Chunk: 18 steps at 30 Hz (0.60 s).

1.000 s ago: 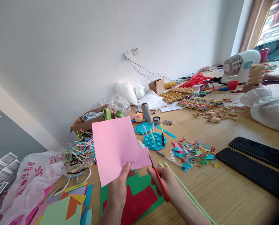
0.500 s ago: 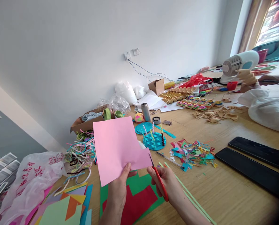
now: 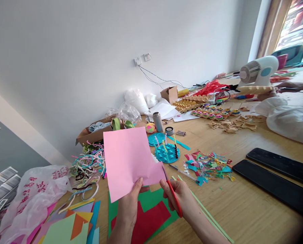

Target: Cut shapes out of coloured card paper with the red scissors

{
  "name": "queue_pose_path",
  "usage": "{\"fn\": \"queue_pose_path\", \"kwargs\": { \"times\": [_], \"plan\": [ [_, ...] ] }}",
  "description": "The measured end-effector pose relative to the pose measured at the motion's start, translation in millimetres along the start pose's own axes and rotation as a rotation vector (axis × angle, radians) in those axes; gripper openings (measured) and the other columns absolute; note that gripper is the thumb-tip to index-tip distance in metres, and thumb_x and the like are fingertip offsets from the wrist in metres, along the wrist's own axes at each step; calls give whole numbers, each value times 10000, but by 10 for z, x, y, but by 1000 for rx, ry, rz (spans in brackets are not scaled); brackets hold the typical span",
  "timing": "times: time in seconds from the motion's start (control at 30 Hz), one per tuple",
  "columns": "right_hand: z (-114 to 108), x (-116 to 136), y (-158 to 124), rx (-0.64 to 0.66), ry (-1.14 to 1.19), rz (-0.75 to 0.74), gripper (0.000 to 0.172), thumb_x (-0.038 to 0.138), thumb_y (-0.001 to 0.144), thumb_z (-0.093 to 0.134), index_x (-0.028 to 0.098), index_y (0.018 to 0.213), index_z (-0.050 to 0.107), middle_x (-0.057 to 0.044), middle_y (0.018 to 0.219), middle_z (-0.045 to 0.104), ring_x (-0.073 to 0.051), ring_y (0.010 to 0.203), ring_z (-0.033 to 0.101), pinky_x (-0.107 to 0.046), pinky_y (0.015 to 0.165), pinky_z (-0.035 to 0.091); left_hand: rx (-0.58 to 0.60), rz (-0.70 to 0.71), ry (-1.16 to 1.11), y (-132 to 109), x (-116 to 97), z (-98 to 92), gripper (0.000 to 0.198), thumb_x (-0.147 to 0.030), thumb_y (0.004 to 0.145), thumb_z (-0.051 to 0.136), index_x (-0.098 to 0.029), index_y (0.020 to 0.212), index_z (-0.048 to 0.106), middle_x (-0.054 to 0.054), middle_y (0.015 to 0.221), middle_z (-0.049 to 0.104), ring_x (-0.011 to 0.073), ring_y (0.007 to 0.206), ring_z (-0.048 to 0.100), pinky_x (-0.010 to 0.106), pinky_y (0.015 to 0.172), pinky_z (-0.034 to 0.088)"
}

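My left hand [image 3: 131,200] pinches the lower edge of a pink sheet of paper [image 3: 128,159], thumb on top. A piece has been cut out of the sheet's right side, leaving a tab at the lower right. My right hand [image 3: 178,196] is closed round red-handled scissors [image 3: 175,200], whose blades meet the right edge of that tab. Under both hands lie a red sheet [image 3: 151,220] and a green sheet [image 3: 113,210]. Beyond the paper stands a blue, bumpy round piece [image 3: 168,154] with twisted pipe cleaners upright in it.
Paper scraps [image 3: 212,166] lie right of my hands, near two black phones [image 3: 270,183]. At left are pipe cleaners [image 3: 87,166], coloured paper [image 3: 64,227] and a plastic bag [image 3: 36,189]. Another person's hand [image 3: 268,93] holds an egg carton piece [image 3: 254,89] near a fan [image 3: 258,69].
The pink sheet has shifted slightly right, while the scissors stay at its edge. At far right, the other person has tilted the carton piece flatter.
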State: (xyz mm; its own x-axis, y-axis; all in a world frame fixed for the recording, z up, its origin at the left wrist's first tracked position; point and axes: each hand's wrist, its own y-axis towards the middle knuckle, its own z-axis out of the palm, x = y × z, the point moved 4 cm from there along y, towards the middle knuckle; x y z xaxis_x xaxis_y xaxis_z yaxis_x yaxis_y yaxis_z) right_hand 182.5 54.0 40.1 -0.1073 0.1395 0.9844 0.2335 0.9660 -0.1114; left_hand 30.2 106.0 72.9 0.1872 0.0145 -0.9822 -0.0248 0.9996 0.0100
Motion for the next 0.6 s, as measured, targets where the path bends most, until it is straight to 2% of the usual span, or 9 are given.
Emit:
{"fn": "queue_pose_path", "kwargs": {
  "times": [0.33, 0.6],
  "plan": [
    [13, -53, 11, 14, 54, 2, 547, 669, 770, 435, 172, 545, 478, 44, 332, 438, -74, 285, 394, -175, 321, 248, -1, 29, 15, -7, -16, 1, 703, -255, 628, 776, -231, 1255, 458, 90, 1188, 572, 194, 878, 635, 270, 608, 584],
    [53, -74, 16, 51, 121, 19, 517, 668, 741, 476, 186, 557, 448, 59, 335, 423, -70, 279, 391, -170, 308, 235, -14, 3, -8, -10, 9, -7, 658, -241, 610, 788, -196, 1204, 508, 91, 1113, 614, 189, 840, 648, 270, 625, 583]
  ]
}}
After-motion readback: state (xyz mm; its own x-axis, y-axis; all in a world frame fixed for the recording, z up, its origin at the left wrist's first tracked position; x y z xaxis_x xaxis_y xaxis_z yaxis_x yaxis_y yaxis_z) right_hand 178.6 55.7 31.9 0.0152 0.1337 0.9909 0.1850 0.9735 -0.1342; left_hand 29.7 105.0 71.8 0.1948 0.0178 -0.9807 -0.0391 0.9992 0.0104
